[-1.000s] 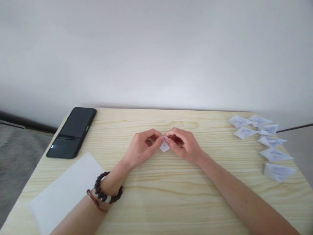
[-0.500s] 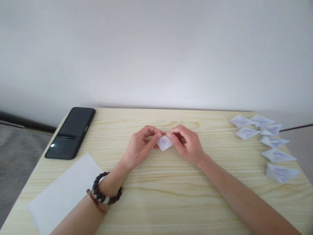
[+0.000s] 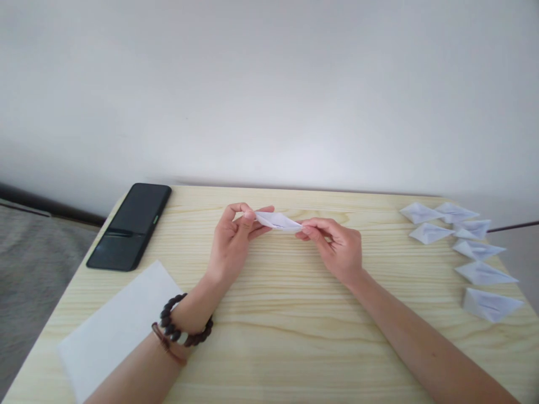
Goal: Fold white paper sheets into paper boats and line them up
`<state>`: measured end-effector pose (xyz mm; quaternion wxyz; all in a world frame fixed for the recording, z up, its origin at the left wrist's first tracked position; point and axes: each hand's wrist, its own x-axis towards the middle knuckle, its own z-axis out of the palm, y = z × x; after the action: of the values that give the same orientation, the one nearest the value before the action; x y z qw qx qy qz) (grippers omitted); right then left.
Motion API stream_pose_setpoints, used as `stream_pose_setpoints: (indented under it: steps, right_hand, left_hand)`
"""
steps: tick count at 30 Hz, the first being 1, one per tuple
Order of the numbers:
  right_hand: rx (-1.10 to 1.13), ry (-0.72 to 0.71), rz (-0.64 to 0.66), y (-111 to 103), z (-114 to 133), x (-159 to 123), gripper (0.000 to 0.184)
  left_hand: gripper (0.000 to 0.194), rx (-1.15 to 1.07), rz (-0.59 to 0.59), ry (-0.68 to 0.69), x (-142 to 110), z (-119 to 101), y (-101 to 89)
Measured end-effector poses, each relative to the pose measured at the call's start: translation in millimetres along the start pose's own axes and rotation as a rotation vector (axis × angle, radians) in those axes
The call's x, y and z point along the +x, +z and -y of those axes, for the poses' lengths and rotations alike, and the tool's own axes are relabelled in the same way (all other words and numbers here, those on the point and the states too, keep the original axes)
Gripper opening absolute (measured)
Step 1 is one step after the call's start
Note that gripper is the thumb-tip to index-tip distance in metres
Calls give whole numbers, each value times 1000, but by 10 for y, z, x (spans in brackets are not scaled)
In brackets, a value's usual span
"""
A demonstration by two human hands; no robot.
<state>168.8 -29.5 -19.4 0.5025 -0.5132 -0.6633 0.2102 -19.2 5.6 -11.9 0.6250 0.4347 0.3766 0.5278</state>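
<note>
A small white paper boat [image 3: 278, 221] is stretched between my two hands above the middle of the table. My left hand [image 3: 232, 238] pinches its left tip between thumb and fingers, with some fingers reaching behind and under it. The right tip is gripped by the thumb and fingertips of my right hand [image 3: 334, 244]. The boat's long, pointed shape lies nearly level, with a fold line along its middle. Part of its left end is hidden by my fingers.
Several folded paper boats [image 3: 486, 273] stand at the table's right side. At the left lies a black phone [image 3: 130, 227], and nearer me some white paper [image 3: 113, 331], partly under my left forearm. A pale wall [image 3: 269, 101] rises behind the wooden table [image 3: 269, 336].
The paper has gone from a compact folded diamond to a long, opened boat shape. My hands have moved apart, the left one leftward and the right one rightward.
</note>
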Motion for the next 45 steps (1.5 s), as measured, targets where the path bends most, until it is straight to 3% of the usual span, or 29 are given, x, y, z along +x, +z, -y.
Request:
stream_pose_setpoints:
  steps: [4, 9, 13, 19, 23, 29, 35, 37, 41, 45]
  right_hand:
    - [41, 7, -37, 18, -1, -13, 7]
    - [-56, -66, -31, -9, -16, -12, 7]
    - [-210, -173, -22, -77, -66, 18, 9]
    - [-293, -287, 60, -118, -122, 47, 7]
    - [-297, -291, 67, -107, -121, 39, 6]
    - [-230, -192, 69, -109, -95, 38, 7]
    - [19, -14, 105, -112, -117, 37, 9]
    - [66, 0, 130, -119, -114, 38, 8]
    - [44, -46, 231, -146, -82, 38, 3]
    - [-48, -168, 276, -151, -82, 36, 17]
  left_hand:
    - [21, -36, 59, -3, 6, 1, -19]
    - [20, 155, 175, 138, -21, -2, -38]
    - [37, 352, 311, 253, -27, 49, -89]
    - [10, 754, 303, 432, -46, 53, -105]
    - [14, 976, 359, 560, -61, 26, -95]
    - [9, 1056, 325, 570, -35, 44, -131]
    - [13, 888, 117, 245, -41, -1, -106]
    - [16, 846, 89, 208, -47, -18, -95]
    - [13, 891, 128, 284, -58, -37, -87]
    - [9, 935, 238, 456, -69, -24, -89]
